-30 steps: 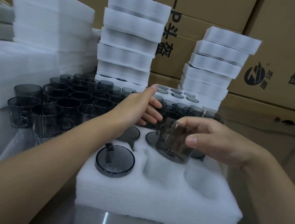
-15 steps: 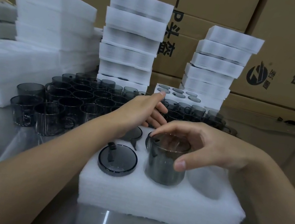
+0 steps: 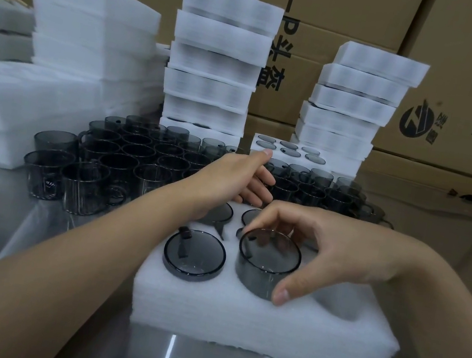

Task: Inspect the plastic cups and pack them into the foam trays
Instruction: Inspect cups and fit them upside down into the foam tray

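A white foam tray (image 3: pixel 251 317) lies on the steel table in front of me. My right hand (image 3: pixel 324 245) grips a smoky grey plastic cup (image 3: pixel 267 263), upside down and sunk partway into the tray's front middle hole; thumb on its near side, fingers on its far rim. Another inverted cup (image 3: pixel 194 255) sits fully in the front left hole. The front right hole (image 3: pixel 341 305) is bare. My left hand (image 3: pixel 235 175) reaches over the tray's back row toward the crowd of loose cups (image 3: pixel 143 162), fingers relaxed, holding nothing.
Two stacks of filled foam trays (image 3: pixel 215 58) (image 3: pixel 356 99) stand behind the cups, with a filled tray (image 3: pixel 290 152) lying in front of the right stack. Blank foam sheets (image 3: pixel 70 55) pile at the left. Cardboard boxes (image 3: pixel 467 77) wall the back.
My right hand has brought the cup down from mid-air and pushed it deeper into the front middle hole. My left hand has stretched slightly farther toward the loose cups.
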### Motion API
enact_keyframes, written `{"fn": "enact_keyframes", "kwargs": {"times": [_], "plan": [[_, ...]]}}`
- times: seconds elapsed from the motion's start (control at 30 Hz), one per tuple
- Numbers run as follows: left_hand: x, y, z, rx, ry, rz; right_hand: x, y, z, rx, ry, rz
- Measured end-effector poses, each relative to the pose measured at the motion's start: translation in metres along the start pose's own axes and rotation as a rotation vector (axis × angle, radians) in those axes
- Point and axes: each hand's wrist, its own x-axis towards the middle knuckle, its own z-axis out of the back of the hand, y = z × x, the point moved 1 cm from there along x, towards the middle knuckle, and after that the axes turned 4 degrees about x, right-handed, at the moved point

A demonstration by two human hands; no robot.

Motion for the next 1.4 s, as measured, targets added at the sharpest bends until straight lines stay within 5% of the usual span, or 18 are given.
{"fn": "enact_keyframes", "kwargs": {"times": [0.23, 0.43, 0.63, 1.03, 1.4], "plan": [[0.0, 0.0, -0.001, 0.001, 0.003, -0.002, 0.002, -0.001, 0.0, -0.005, 0.004, -0.001], [-0.001, -0.001, 0.002, 0.053, -0.048, -0.039, 0.017, -0.003, -0.008, 0.121, -0.437, 0.118], [0.005, 0.001, 0.007, -0.121, -0.229, -0.009, 0.023, 0.001, -0.022, -0.176, -0.279, -0.097], [0.003, 0.002, 0.006, -0.087, -0.205, -0.006, 0.025, 0.002, -0.03, -0.372, -0.14, -0.35], [0.001, 0.001, 0.008, -0.08, -0.234, 0.0, 0.026, -0.001, -0.028, -0.35, -0.249, -0.287]]}}
